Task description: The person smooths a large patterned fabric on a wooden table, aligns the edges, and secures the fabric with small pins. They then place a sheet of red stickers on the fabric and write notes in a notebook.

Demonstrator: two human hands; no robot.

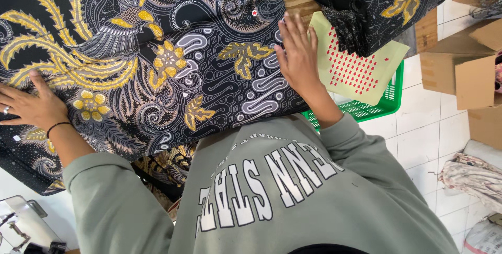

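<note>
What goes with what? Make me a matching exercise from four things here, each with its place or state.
Things:
1. left hand
2. right hand
3. yellow sheet of red dots
4. green basket

Places or states:
a. partly tucked under a dark fabric bundle
b. lower down, above the white floor tiles
c. flat on the patterned fabric, black band at its wrist
d. flat at the patterned fabric's edge, fingers beside the sheet

Pairs: 1-c, 2-d, 3-a, 4-b
</note>
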